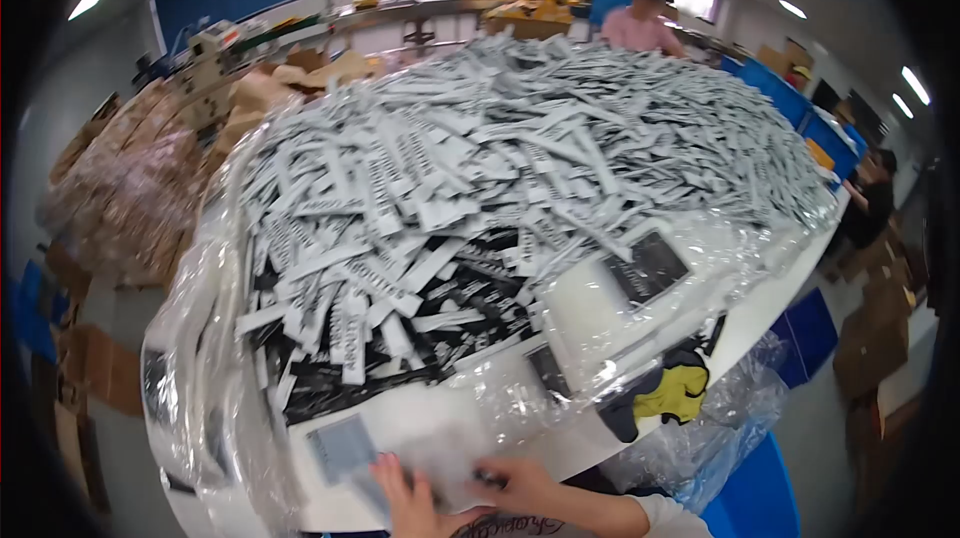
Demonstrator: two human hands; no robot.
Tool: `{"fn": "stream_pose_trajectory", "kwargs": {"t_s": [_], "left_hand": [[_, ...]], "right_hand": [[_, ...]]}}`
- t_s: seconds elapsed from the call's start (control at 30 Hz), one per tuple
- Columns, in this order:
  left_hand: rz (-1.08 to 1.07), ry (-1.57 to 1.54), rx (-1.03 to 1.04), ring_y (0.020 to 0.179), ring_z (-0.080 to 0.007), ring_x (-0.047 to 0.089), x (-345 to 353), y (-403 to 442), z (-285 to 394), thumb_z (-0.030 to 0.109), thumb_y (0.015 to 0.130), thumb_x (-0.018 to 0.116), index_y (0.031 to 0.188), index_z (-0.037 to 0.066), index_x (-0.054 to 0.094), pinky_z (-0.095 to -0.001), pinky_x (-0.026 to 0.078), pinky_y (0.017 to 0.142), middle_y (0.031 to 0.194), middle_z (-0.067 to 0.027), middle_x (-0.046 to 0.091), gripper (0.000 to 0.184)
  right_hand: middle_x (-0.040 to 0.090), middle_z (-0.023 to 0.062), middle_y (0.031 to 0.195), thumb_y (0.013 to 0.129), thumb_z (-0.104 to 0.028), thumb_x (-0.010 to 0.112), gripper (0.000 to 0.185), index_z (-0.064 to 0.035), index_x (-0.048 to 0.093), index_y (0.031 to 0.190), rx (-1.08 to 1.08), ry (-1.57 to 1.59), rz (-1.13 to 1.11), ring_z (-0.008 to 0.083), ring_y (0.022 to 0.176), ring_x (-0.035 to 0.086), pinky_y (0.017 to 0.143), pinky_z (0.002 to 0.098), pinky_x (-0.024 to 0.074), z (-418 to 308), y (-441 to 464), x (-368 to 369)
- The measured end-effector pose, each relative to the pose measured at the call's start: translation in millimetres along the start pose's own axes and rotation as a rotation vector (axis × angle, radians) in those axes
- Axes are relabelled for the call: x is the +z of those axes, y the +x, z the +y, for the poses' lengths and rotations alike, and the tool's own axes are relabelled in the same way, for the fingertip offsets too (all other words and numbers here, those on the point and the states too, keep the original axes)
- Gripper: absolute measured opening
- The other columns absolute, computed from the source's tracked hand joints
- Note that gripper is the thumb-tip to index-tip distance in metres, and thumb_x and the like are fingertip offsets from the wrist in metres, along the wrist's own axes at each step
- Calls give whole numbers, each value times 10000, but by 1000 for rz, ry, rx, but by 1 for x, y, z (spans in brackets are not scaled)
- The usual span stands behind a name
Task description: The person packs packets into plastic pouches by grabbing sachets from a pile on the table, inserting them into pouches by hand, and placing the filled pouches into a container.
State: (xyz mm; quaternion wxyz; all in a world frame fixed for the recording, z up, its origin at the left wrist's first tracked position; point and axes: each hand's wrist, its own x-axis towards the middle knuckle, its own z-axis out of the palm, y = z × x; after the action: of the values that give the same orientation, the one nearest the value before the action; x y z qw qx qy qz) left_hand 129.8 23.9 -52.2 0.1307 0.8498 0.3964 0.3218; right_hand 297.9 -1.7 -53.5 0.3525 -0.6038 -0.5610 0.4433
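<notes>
At the near edge of the white table, my left hand (405,500) lies with its fingers stretched out, touching the edge of a pale, translucent plastic bag (445,443) that is blurred by motion. Just right of it, my right hand (522,488) is closed around a small dark object (490,479), too blurred to name. A grey printed rectangle (345,446) lies left of the bag, close to my left fingertips. Beyond my hands spreads a large heap of white printed strip packets (430,158), with black printed packets (440,338) at its near side.
Clear plastic sheeting (215,388) covers the table's left edge. Another clear bag with a dark label (650,268) and a yellow-and-black cloth item (670,388) lie to the right. A blue bin (755,493) stands below. A person in pink (642,28) is at the far side.
</notes>
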Motion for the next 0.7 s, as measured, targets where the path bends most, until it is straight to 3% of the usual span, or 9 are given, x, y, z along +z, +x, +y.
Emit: {"fn": "stream_pose_trajectory", "kwargs": {"t_s": [0.03,0.07,0.13,0.17,0.23,0.37,0.5,0.6,0.7], "left_hand": [[-59,17,-47,1129,-438,344,-3,7,0,275,557,772,1248,-20,325,-510,300,905,1250,-270,333,874],[-99,-58,14,1136,-447,309,0,11,-4,296,526,790,1266,-57,270,-521,261,924,1234,-302,312,971],[-93,-16,13,1110,-439,330,6,7,-12,297,520,793,1267,-71,267,-506,276,918,1215,-296,329,984],[-88,3,15,1097,-435,341,8,7,-13,298,518,794,1267,-77,265,-499,283,914,1205,-294,338,991],[-52,-5,52,1030,-431,391,9,9,-9,260,518,795,1259,-93,270,-484,321,880,1157,-279,378,974],[-146,-135,79,977,-383,459,1,16,-4,157,597,753,1238,-60,325,-437,376,834,1080,-225,461,801],[-338,-441,-108,963,-350,482,4,-16,-19,178,644,733,1206,-26,389,-406,396,817,1073,-199,489,689],[-180,-285,-116,1026,-378,445,-3,-10,-15,224,658,724,1207,-21,391,-420,383,839,1145,-234,432,688],[-134,-166,-127,1133,-406,337,-5,-3,-14,224,637,723,1275,-13,286,-455,296,940,1246,-241,321,809]], "right_hand": [[581,72,719,747,-274,659,221,-65,598,786,-21,-1,-78,159,657,563,726,308,453,-1,-3,2],[593,99,755,737,-215,642,210,-67,591,877,-43,-107,-98,197,683,576,700,325,455,1,-1,5],[618,155,827,717,-95,608,346,-71,576,1060,-75,-320,-136,273,735,603,647,358,458,8,4,11],[618,154,822,707,-98,609,360,-83,576,1065,-111,-277,-82,280,736,601,647,359,459,8,5,10],[619,152,813,688,-103,611,388,-106,576,1075,-183,-192,26,292,737,598,648,362,461,11,4,10],[624,132,812,694,-150,642,415,-110,565,1100,-43,81,-137,287,714,596,630,350,458,22,8,21],[582,119,691,688,-170,668,281,-107,597,953,-122,-257,-219,225,627,574,566,323,431,18,14,9],[549,93,638,726,-224,667,200,-89,587,851,-514,-101,53,178,594,553,540,312,413,27,17,11],[543,55,637,791,-306,613,252,-60,581,833,-251,507,111,156,586,537,530,311,403,26,24,7]]}}
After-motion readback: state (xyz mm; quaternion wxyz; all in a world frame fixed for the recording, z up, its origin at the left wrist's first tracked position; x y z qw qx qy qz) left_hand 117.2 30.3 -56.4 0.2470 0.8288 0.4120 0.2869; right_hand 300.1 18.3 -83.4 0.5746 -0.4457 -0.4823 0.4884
